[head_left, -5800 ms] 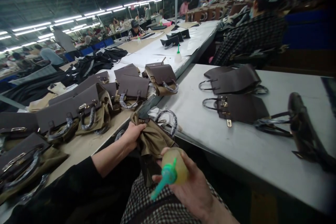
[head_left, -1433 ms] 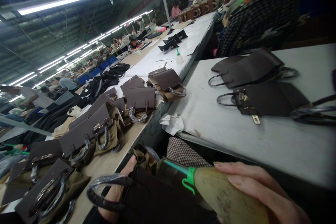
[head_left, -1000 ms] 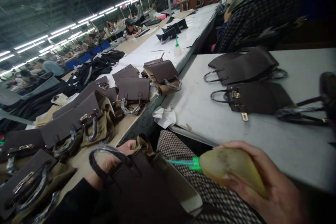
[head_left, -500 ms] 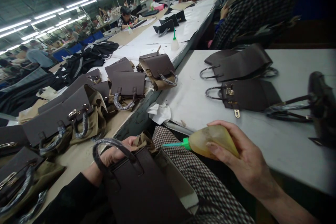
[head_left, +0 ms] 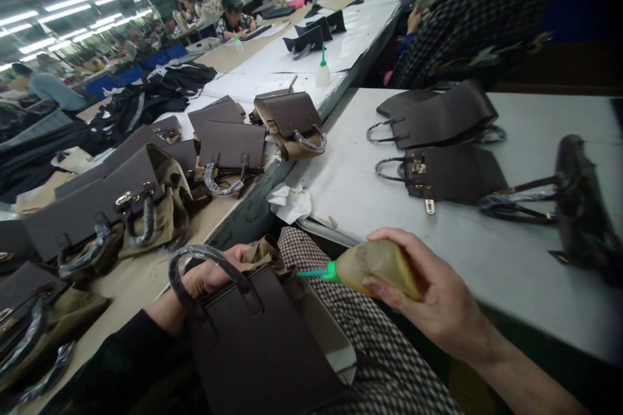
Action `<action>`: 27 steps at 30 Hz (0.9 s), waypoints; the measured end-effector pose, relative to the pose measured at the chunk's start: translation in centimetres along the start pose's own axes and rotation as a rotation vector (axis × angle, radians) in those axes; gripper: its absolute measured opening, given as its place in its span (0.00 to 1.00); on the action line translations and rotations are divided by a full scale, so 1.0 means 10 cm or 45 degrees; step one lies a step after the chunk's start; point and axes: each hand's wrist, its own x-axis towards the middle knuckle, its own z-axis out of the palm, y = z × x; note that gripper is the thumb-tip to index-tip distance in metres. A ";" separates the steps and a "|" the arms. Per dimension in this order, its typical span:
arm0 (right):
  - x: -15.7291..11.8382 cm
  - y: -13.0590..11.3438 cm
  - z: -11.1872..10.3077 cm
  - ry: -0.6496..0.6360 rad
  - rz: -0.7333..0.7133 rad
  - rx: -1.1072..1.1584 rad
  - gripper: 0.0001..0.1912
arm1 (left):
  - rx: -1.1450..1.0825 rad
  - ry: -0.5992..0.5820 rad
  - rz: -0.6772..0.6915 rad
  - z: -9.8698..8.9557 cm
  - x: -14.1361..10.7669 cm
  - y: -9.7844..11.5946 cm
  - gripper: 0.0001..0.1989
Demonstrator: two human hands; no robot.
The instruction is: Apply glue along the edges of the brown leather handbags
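Handbag (head_left: 263, 337) in dark brown sits on my lap, right under the camera, its front panel toward me and its wrapped handle (head_left: 204, 262) arching up at the left. My left hand (head_left: 211, 272) is curled shut around the top edge beside that handle, gripping the panel together with a bunch of the olive lining (head_left: 265, 251) that spills out of the opening. My right hand (head_left: 428, 298) is wrapped closed around the yellowish glue bottle (head_left: 377, 266), fingers across its belly, and the green nozzle (head_left: 316, 272) points left, its tip just at the lining near the bag's mouth.

As I judge it, gluing on this bag is under way and not finished: the lining is loose and bunched rather than lying flat inside, and the pale inner flap (head_left: 331, 337) on the right side stands open. Many like bags lie on the tan table (head_left: 146, 279) to my left with linings hanging out, while those on the grey table (head_left: 389, 207) ahead lie flat and closed, so I take it much of the batch is yet to do.

I cannot tell whether glue is coming out, nor whether the tip touches the fabric; the spot is small and partly behind the bag's edge. The bag's bottom is cut off by the frame, and its interior is hidden. A crumpled white rag (head_left: 291, 201) lies at the grey table's corner.
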 end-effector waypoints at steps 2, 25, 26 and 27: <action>0.01 0.00 -0.03 -0.029 -0.018 -0.044 0.19 | -0.002 -0.035 -0.001 0.00 0.02 -0.01 0.10; -0.23 0.08 -0.35 -0.336 0.055 -0.204 0.19 | -0.053 -0.180 0.016 -0.01 0.16 -0.08 0.17; -0.24 0.08 -0.36 -0.351 0.061 -0.206 0.19 | -0.044 -0.176 0.030 0.00 0.16 -0.08 0.16; -0.24 0.08 -0.37 -0.369 0.065 -0.205 0.20 | -0.037 -0.175 0.046 0.00 0.16 -0.07 0.15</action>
